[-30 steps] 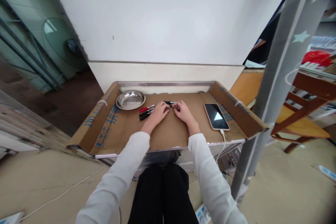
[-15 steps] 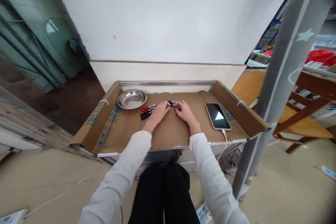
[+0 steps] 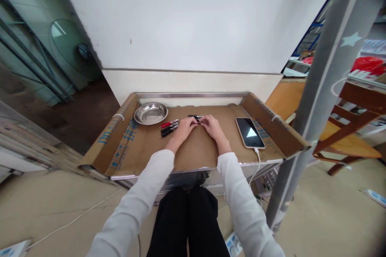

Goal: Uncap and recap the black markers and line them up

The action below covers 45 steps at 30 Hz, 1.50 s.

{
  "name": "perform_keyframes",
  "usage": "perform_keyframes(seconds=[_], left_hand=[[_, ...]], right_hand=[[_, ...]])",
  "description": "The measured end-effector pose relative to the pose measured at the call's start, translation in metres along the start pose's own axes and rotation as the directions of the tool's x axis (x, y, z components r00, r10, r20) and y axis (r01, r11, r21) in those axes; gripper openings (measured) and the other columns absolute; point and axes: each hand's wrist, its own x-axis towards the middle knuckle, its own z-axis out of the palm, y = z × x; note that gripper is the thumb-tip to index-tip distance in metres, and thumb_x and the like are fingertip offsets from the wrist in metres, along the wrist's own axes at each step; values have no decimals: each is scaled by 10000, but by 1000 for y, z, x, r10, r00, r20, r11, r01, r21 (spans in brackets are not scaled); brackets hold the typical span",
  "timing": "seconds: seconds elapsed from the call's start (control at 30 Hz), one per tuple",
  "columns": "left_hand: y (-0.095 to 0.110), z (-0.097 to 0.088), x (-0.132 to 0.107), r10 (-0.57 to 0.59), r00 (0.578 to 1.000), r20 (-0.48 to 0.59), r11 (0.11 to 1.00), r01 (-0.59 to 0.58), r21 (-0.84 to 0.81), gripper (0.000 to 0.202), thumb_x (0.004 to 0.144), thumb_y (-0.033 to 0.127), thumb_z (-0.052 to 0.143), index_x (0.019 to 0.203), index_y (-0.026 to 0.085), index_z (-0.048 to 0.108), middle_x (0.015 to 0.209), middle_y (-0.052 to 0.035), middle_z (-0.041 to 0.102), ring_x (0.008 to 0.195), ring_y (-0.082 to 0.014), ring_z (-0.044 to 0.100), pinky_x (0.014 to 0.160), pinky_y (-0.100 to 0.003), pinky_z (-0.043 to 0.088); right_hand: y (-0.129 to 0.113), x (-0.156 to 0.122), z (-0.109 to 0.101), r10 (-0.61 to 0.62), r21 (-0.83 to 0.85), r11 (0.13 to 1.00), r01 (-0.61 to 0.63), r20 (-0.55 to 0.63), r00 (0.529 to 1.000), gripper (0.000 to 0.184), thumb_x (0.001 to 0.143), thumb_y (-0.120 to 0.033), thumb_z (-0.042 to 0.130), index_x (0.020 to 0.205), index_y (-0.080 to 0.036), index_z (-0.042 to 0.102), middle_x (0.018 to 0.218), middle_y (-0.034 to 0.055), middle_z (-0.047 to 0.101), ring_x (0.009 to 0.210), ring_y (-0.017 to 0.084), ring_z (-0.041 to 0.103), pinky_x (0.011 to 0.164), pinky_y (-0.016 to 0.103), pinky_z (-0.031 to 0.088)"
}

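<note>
My left hand [image 3: 185,128] and my right hand [image 3: 212,126] meet fingertip to fingertip over the cardboard, both closed in a pinch. Between them a short dark stretch shows, apparently a black pen [image 3: 198,121] held at both ends; the fingers cover most of it. Just beyond the fingertips lie more black pens [image 3: 193,116], partly hidden by my hands. Left of my left hand rests a small group: a red pen [image 3: 169,123] with several black pens [image 3: 168,130] beside it.
A round steel dish [image 3: 150,114] stands at the back left of the cardboard-lined table [image 3: 193,156]. To the right lies a phone [image 3: 250,133] with a white charging cable [image 3: 258,164]. Raised cardboard flaps edge both sides; a grey post [image 3: 313,88] rises at the right.
My fingertips have drawn slightly closer together, and the dark piece between them sits a little lower. More of the black pens beyond them shows. The other things stay put.
</note>
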Motion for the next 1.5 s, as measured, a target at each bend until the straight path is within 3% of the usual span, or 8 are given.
perform_keyframes(seconds=[0.47, 0.7, 0.83, 1.0, 1.13, 1.2, 1.33, 1.5], left_hand=[[16, -10, -7, -45, 983, -179, 932, 106, 345, 81, 850, 163, 490, 899, 184, 551, 901, -65, 586, 856, -217, 527, 794, -347, 410], [28, -44, -77, -190, 870, -455, 760, 423, 493, 202, 825, 219, 504, 1019, 174, 539, 1001, -115, 554, 933, -282, 511, 778, -386, 410], [23, -56, -103, -281, 896, -344, 726, 433, 534, 226, 832, 270, 511, 1037, 187, 552, 995, -110, 574, 922, -295, 518, 778, -416, 425], [16, -58, -104, -235, 941, -243, 850, 320, 417, 170, 845, 244, 502, 981, 193, 591, 947, -87, 599, 911, -251, 539, 847, -396, 434], [16, -53, -94, -310, 915, -258, 942, 332, 44, 166, 844, 252, 526, 970, 195, 617, 948, -58, 632, 800, -179, 585, 784, -330, 479], [22, -52, -83, -294, 917, -271, 956, 279, -91, 160, 831, 248, 553, 962, 191, 625, 989, -54, 644, 811, -160, 598, 784, -309, 485], [45, -50, -47, -120, 958, -260, 990, 94, -108, 169, 825, 235, 565, 979, 197, 623, 964, -47, 635, 842, -151, 597, 781, -291, 494], [71, -48, 1, 62, 947, -315, 991, -97, -97, 251, 815, 184, 574, 1066, 186, 568, 1005, -46, 625, 850, -129, 609, 807, -275, 505]], right_hand=[[-6, 0, 4, -23, -213, 977, 12, -49, 999, 120, 795, -140, 528, 880, -187, 599, 878, 46, 531, 807, 176, 518, 784, 313, 426], [-25, 1, 9, -49, -373, 926, 64, 51, 997, 56, 817, -237, 567, 836, -205, 609, 866, 55, 559, 862, 200, 524, 787, 316, 373], [-27, 6, 13, -31, -398, 917, 31, 6, 999, 75, 834, -202, 527, 851, -206, 600, 875, 62, 577, 857, 205, 530, 789, 327, 362], [-25, 3, 11, -21, -197, 980, -11, -160, 987, 179, 886, -260, 426, 954, -190, 576, 927, 77, 602, 821, 181, 545, 788, 317, 403], [-31, 1, 14, 119, 165, 983, -80, -244, 963, 275, 890, -391, 413, 978, -185, 572, 933, 64, 617, 788, 150, 559, 756, 284, 447], [-37, 2, 16, 220, 413, 896, -163, -95, 971, 313, 870, -450, 433, 951, -192, 588, 897, 42, 622, 708, 127, 564, 670, 259, 467], [-46, 5, 14, 249, 766, 521, -376, 285, 926, 287, 839, -416, 501, 926, -174, 627, 786, 20, 632, 615, 101, 570, 584, 229, 485], [-44, 7, 5, 272, 856, 266, -444, 376, 886, 93, 813, -200, 545, 841, -166, 627, 742, 0, 645, 621, 75, 569, 622, 180, 505]])
